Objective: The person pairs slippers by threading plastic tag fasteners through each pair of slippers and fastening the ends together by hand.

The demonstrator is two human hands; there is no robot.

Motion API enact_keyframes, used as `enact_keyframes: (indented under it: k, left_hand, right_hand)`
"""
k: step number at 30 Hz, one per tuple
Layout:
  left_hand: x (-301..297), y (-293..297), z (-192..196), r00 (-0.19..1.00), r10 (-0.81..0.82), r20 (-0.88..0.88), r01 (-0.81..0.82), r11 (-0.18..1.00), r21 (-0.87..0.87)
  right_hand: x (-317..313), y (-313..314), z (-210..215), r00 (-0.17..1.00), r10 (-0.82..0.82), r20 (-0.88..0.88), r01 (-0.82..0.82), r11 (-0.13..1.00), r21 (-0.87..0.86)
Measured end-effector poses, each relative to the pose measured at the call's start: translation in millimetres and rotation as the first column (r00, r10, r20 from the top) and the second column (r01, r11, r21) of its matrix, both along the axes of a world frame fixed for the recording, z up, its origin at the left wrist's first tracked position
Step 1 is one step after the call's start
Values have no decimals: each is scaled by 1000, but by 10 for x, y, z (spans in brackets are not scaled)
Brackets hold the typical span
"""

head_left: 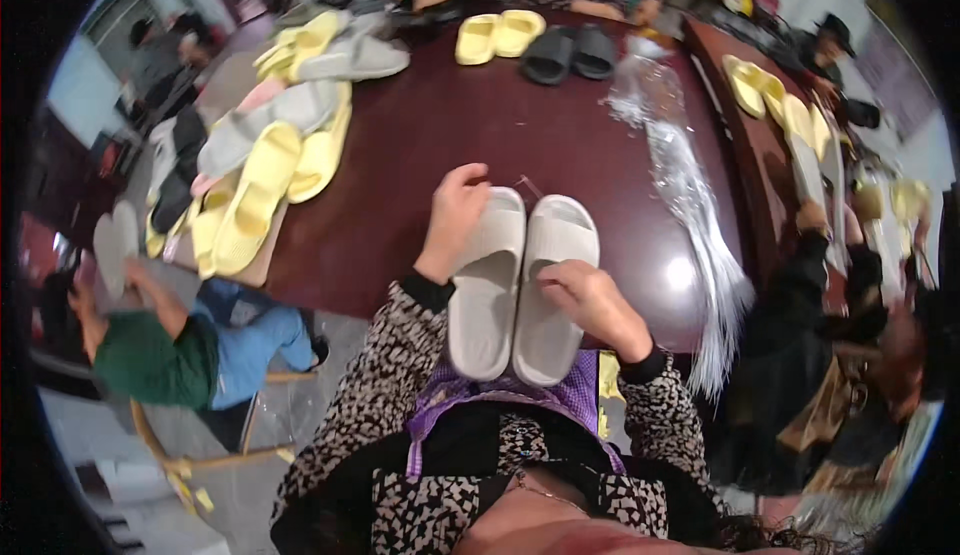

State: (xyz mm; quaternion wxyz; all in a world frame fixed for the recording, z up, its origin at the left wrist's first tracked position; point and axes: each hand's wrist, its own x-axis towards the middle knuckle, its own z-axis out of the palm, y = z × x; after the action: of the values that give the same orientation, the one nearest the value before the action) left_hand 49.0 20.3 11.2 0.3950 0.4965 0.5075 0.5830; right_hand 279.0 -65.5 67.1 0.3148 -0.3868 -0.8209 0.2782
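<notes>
A pair of pale grey slide slippers lies side by side at the table's near edge, toes pointing away. Beside the toe of the left slipper (483, 320) is my left hand (453, 223), its fingers bent with a gap between them. My right hand (598, 305) is over the right slipper (550, 340), fingers curled together at its strap; whether something small is between them is hidden. A thin thread-like strip (527, 187) shows between the two toes. The slippers' heels reach the purple checked apron (450, 395) on my lap.
Yellow, grey and black slippers (258, 190) are heaped at the left. Yellow slippers (497, 37) and a black pair (568, 53) stand at the far side. Long clear plastic strips (690, 215) lie on the right. Other people sit around, including one in green (155, 355).
</notes>
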Motion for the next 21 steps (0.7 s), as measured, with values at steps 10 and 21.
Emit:
enact_keyframes:
  k: [10,21]
  left_hand:
    - [-423,-355,-426,977,143,-157,-132,988,75]
    - [-149,-209,-365,993,117,7,-116,992,-46]
  right_hand:
    - [-331,134,-247,934,-3,358,-52,988,143]
    - [-50,725,-470,903,-213,373,61,923,379]
